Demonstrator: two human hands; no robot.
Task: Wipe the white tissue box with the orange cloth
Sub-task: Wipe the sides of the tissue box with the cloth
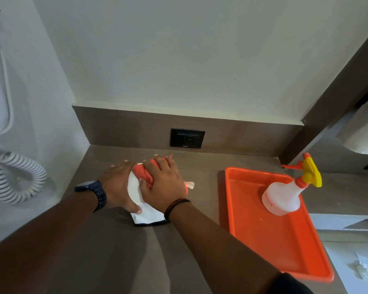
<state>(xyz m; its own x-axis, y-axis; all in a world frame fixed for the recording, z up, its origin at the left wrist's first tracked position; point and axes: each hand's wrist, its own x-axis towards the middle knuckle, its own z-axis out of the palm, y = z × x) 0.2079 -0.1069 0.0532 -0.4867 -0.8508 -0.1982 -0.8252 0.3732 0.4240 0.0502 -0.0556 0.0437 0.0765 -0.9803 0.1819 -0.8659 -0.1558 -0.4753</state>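
The white tissue box (143,215) with a dark lower edge stands on the brown counter (106,251) near the back wall. My left hand (117,185), with a dark watch on the wrist, grips the box's left side. My right hand (163,185), a thin dark band at its wrist, presses the bunched orange cloth (146,171) down on the top of the box. Much of the box is hidden under both hands. A pale tag of the cloth (189,185) pokes out to the right of my right hand.
An orange tray (270,240) lies to the right with a white spray bottle (285,198) standing in it, its trigger yellow and orange. A black wall socket (187,137) sits behind the box. A white wall phone with a coiled cord (13,177) hangs at the left.
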